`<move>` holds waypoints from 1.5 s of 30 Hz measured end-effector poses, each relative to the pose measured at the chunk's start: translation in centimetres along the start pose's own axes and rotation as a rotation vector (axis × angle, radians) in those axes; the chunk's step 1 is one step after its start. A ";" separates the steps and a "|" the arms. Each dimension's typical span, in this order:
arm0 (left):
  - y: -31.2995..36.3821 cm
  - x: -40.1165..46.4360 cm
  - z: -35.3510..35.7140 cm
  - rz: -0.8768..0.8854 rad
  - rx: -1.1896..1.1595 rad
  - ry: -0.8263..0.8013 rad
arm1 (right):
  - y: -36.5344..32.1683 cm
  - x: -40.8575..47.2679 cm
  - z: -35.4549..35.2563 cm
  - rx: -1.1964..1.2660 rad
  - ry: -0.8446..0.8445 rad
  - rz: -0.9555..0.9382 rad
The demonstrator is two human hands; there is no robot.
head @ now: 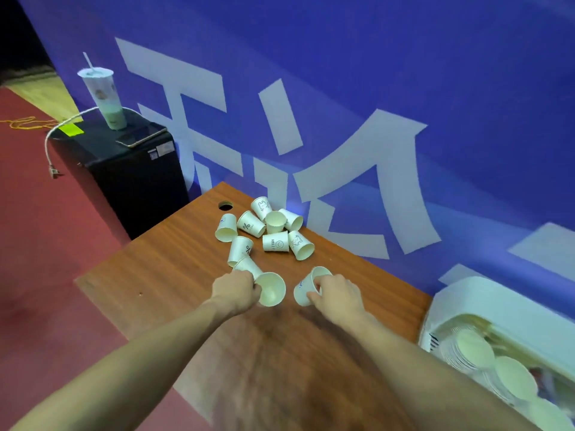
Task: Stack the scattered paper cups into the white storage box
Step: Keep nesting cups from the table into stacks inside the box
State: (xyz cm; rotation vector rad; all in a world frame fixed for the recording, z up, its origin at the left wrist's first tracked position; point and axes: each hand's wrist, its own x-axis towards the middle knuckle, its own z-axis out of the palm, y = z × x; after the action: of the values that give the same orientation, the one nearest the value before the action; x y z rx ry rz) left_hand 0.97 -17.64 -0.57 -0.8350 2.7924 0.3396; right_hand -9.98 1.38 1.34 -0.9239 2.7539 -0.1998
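**Both hands on cups, box at the right edge**

Now, from the head camera, I look down on a brown wooden table (174, 275) pushed against a blue wall with large pale characters (357, 188). My left hand (236, 292) has its grip closed around a paper cup (270, 289) lying on its side, mouth turned toward me; a second cup (247, 265) lies just behind it, and I cannot tell whether the two are nested or only touching. My right hand (337, 295) has its grip closed on another paper cup (308, 286), fingers curled over the rim, the cup tilted with its mouth facing away from me.

Beyond both hands, a loose cluster of scattered cups (273, 230) lies near the far edge of the table, most tipped over, one standing mouth up in the middle. Some carry small printed drawings.

At the lower right sits the white storage box (497, 303), just beside the table's edge, with stacks of cups (491, 365) already inside.

To the left stands a black cabinet (137, 181) carrying a tall lidded drink with a straw (104, 98) and a phone (141, 135).
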 end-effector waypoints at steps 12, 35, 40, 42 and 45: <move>18.0 -4.2 1.4 0.300 0.023 -0.088 | 14.5 -11.9 -2.6 0.075 0.116 0.240; 44.5 -13.4 7.5 0.591 -0.201 -0.298 | 35.6 -31.1 -5.2 0.098 0.268 0.679; 47.1 -13.8 8.6 0.602 -0.166 -0.266 | 38.8 -32.9 -5.0 0.098 0.281 0.731; 47.8 -13.7 9.1 0.597 -0.162 -0.277 | 39.8 -33.1 -4.8 0.098 0.273 0.742; 48.8 -13.4 10.0 0.588 -0.128 -0.290 | 41.3 -32.8 -4.4 0.119 0.255 0.751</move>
State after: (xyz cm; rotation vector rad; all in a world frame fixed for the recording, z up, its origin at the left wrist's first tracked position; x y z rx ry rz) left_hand -14.05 31.68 1.14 0.0444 2.6940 0.6730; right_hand -9.46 54.28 2.98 0.2100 3.0502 -0.3523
